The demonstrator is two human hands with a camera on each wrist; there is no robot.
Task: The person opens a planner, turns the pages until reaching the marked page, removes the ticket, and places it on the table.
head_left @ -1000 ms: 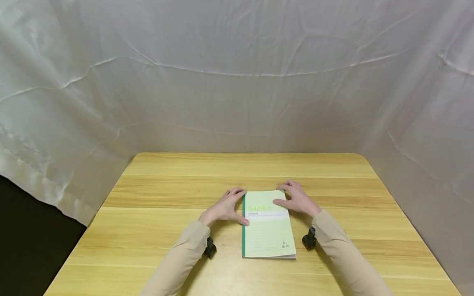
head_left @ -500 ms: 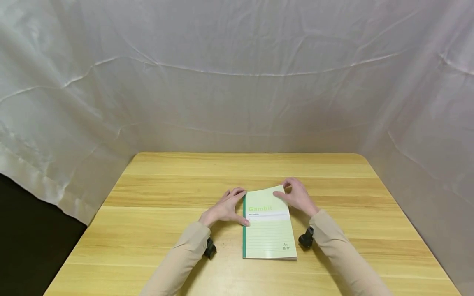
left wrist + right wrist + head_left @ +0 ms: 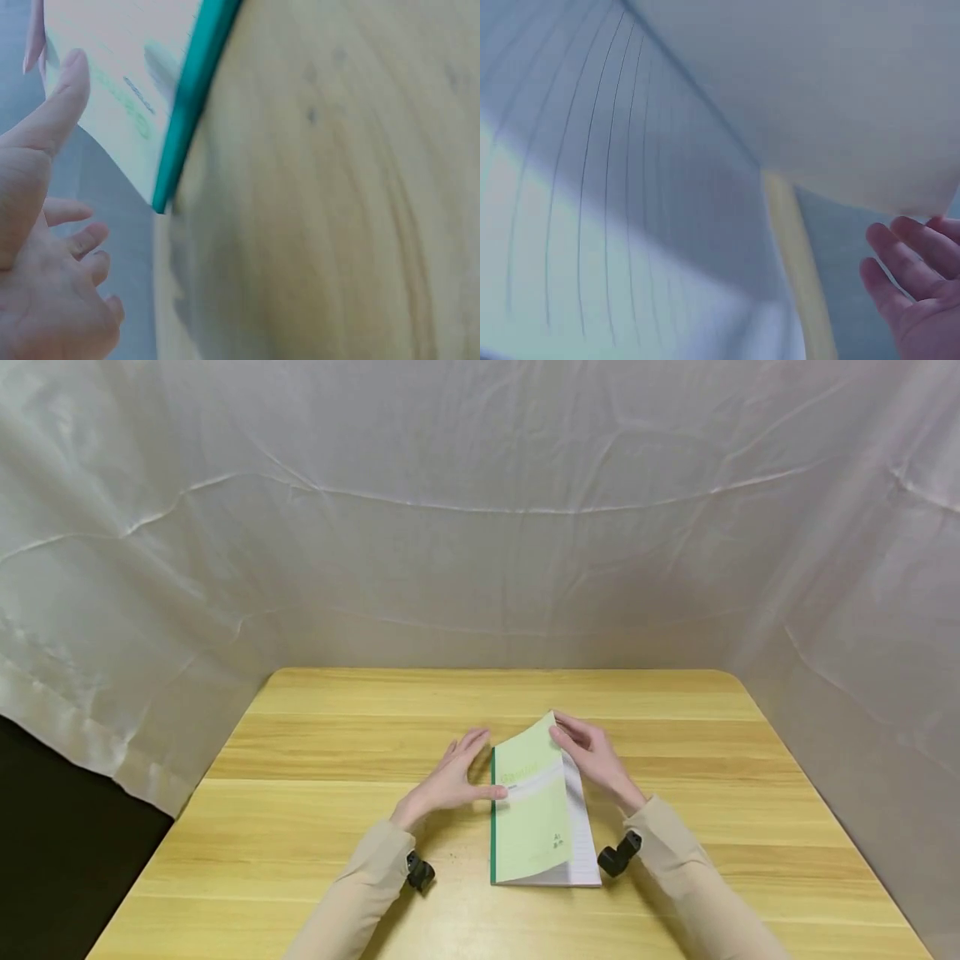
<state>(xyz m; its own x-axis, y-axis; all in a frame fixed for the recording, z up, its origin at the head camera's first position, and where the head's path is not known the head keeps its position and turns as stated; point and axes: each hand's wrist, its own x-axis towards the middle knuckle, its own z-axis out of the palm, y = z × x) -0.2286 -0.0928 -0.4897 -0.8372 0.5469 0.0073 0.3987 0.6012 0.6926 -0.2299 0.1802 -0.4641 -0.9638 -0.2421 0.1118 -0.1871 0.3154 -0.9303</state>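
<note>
A pale green notebook [image 3: 532,810] with a dark green spine lies on the table, its front cover [image 3: 840,90] lifted and bent toward the left. My right hand [image 3: 596,760] pinches the cover's far right corner between thumb and fingers. Lined white pages [image 3: 615,225] show beneath the raised cover. At the spine side is my left hand [image 3: 453,781], its thumb and fingers spread. In the left wrist view the left hand [image 3: 45,247] has its thumb over the cover near the green spine [image 3: 191,105]; whether the thumb touches is unclear.
The notebook rests on a wooden table [image 3: 315,760] with light grain. A pale curtain [image 3: 480,568] hangs behind and along both sides. Small black cameras [image 3: 420,872] are worn on both wrists.
The right hand has lifted the notebook's cover up and leftward, uncovering lined pages. The left hand has eased slightly off the spine, its fingers now a little higher and apart from it.
</note>
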